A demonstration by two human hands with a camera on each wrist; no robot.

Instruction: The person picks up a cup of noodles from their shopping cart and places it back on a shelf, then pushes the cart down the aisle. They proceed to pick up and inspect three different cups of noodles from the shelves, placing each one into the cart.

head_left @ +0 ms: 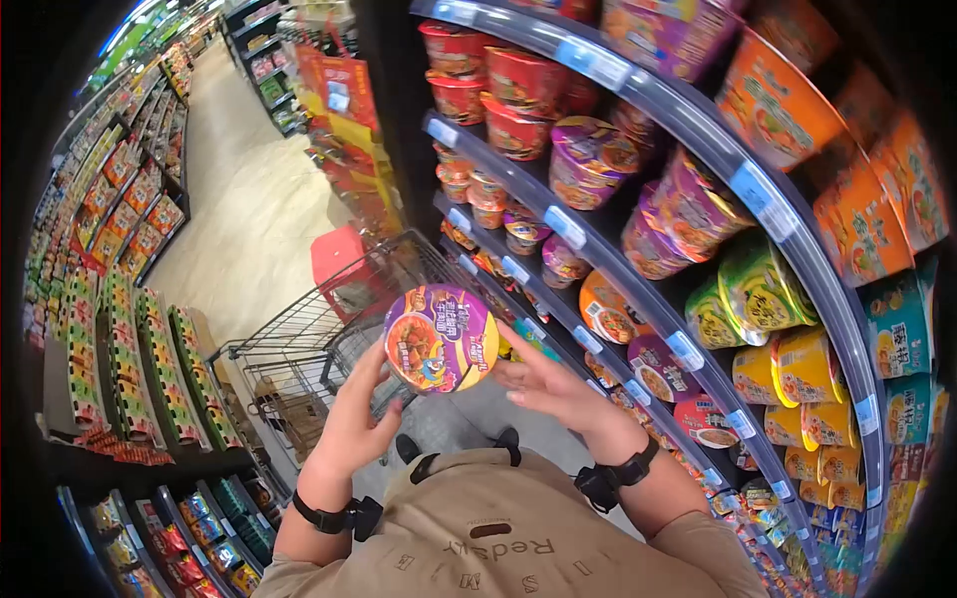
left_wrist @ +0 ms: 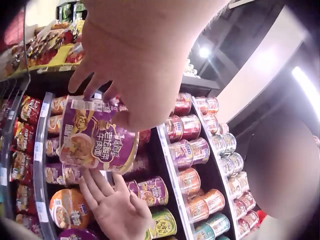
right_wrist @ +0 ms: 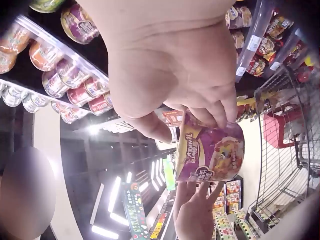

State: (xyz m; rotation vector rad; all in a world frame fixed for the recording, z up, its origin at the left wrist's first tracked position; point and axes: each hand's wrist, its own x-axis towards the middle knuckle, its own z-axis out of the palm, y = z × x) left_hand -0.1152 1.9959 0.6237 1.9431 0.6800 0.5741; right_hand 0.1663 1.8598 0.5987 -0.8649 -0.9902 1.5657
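A purple instant noodle cup (head_left: pixel 442 339) is held up in front of the body, its printed lid facing the head camera. My left hand (head_left: pixel 351 424) supports its left side with extended fingers, the thumb apart from the lid. From the other side, my right hand (head_left: pixel 563 391) touches the cup with outstretched fingers. The left wrist view shows the cup's printed side (left_wrist: pixel 100 140) between the two hands, the right palm (left_wrist: pixel 120 210) facing that camera. In the right wrist view, the left fingers (right_wrist: pixel 192 190) meet the cup's far side, partly hidden by it.
Curved shelves (head_left: pixel 598 234) packed with noodle cups rise close on the right. A wire shopping cart (head_left: pixel 299 334) stands ahead, near a red box-like object (head_left: pixel 339 259). Lower shelves of packets (head_left: pixel 150 369) line the left, and a pale aisle floor (head_left: pixel 234 159) stretches away.
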